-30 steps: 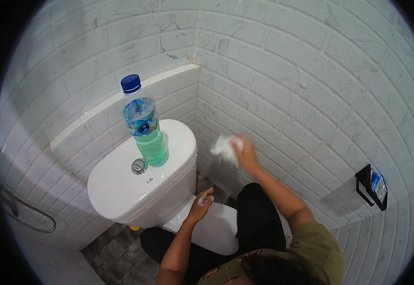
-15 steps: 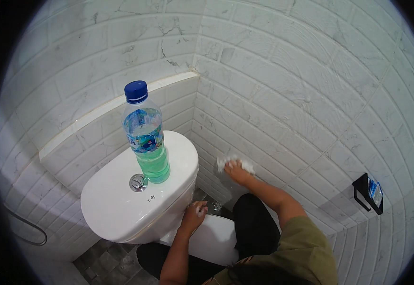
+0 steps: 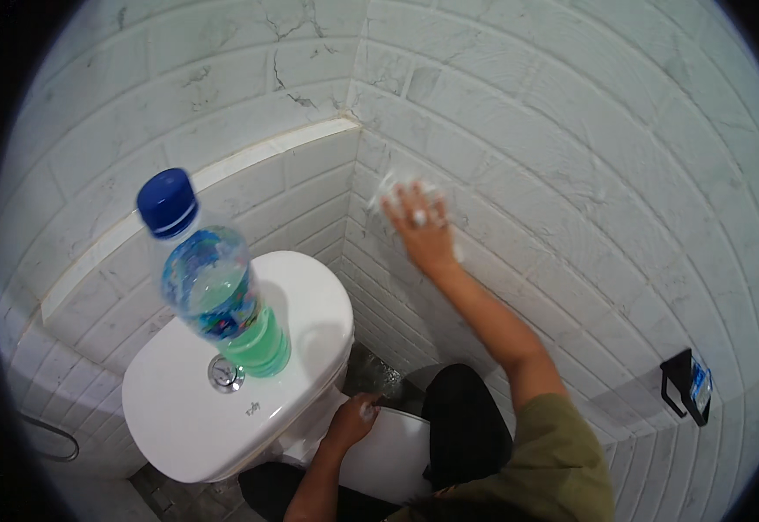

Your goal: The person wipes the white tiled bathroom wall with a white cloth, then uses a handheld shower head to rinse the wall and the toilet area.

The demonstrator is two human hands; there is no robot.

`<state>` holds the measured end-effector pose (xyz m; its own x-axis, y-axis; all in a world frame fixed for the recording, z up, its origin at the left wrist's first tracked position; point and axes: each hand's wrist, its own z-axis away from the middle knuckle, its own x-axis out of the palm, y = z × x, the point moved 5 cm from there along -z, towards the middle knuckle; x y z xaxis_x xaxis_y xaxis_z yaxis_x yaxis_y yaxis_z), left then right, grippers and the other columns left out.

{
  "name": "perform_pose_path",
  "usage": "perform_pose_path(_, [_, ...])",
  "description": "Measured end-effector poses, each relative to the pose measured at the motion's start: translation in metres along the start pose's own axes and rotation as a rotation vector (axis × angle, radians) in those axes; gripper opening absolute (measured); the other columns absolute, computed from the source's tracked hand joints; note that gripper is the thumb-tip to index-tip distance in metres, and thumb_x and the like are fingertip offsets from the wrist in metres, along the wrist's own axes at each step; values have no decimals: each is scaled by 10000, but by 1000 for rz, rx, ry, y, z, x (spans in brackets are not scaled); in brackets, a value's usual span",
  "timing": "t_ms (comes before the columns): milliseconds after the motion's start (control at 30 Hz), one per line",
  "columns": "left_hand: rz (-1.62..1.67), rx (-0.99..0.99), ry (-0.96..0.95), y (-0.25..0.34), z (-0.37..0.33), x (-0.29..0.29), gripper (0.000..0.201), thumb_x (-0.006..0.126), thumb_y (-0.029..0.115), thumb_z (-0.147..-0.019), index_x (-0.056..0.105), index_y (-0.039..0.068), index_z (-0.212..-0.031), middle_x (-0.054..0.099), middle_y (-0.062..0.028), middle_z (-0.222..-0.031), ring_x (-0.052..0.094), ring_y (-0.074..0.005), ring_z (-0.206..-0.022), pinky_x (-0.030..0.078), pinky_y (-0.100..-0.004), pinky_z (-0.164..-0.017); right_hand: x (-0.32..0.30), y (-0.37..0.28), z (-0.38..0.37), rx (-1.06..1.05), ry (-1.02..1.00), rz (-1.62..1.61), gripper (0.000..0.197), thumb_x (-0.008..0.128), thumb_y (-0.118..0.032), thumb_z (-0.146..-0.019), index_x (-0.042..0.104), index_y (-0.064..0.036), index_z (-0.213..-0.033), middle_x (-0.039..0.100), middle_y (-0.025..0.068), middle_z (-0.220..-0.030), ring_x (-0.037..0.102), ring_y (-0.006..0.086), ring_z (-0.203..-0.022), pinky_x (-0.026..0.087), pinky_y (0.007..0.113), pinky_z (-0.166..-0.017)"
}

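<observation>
My right hand presses a thin white cloth against the tiled side wall, fingers spread over it, white foam on the fingers. The cloth's edges are blurred. Low beside the toilet tank, my left hand is closed above the white toilet lid; a small whitish spot shows at its fingers, and what it holds, if anything, cannot be made out. On the tank top stands a clear plastic bottle with a blue cap and green liquid, untouched by either hand.
A round chrome flush button sits beside the bottle. A black holder with a blue packet is fixed to the right wall. A narrow ledge runs behind the tank. At the left hangs a metal hose. Dark floor tiles look wet.
My right hand has slid the cloth up the wall. My left hand stays low by the tank. The view has shifted, so the bottle appears larger and further left.
</observation>
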<state>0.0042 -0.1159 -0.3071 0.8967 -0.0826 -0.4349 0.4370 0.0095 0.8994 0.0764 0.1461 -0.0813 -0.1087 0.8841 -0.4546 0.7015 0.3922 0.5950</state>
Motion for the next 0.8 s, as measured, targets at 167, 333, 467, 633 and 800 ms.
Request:
perform_pose_path(167, [-7, -51, 44, -11, -3, -4, 274, 599, 221, -874, 625, 55, -1091, 627, -166, -1046, 602, -360, -976, 483, -424, -837, 117, -140, 135, -285, -427, -398, 550, 497, -224, -865, 401, -132, -1399, 350, 143, -1467, 361, 272, -1321, 233, 437, -1123])
perform_pose_path(333, [-17, -75, 21, -22, -8, 0, 302, 607, 228, -875, 612, 61, -1127, 624, -181, -1053, 598, -368, -979, 480, -434, -849, 230, -240, 365, -720, -177, 397, 386, 469, -295, -895, 564, -163, -1246, 473, 53, -1369, 357, 265, -1344, 154, 440, -1165])
perform_pose_path(467, [1, -108, -19, -28, -10, 4, 301, 607, 224, -877, 612, 56, -1127, 628, -185, -1045, 601, -364, -978, 479, -432, -849, 251, -268, 307, -511, -734, -441, 396, 472, -290, -882, 571, -130, -1230, 497, 67, -1345, 370, 273, -1332, 135, 441, -1170])
perform_pose_path(633, [-21, -75, 13, -21, -10, 0, 300, 607, 209, -878, 612, 49, -1131, 632, -192, -1019, 607, -359, -969, 480, -421, -847, 225, -241, 148, -338, -308, -551, 385, 488, -196, -844, 584, -58, -1190, 538, 82, -1265, 469, 250, -1221, 223, 463, -1142])
perform_pose_path(800, [125, -57, 35, -12, -13, -5, 288, 603, 177, -877, 610, 49, -1135, 625, -186, -1014, 612, -350, -945, 484, -404, -826, 254, -260, 267, -290, -859, -613, 387, 487, -248, -886, 547, -142, -1254, 459, 101, -1365, 381, 257, -1305, 242, 440, -1130])
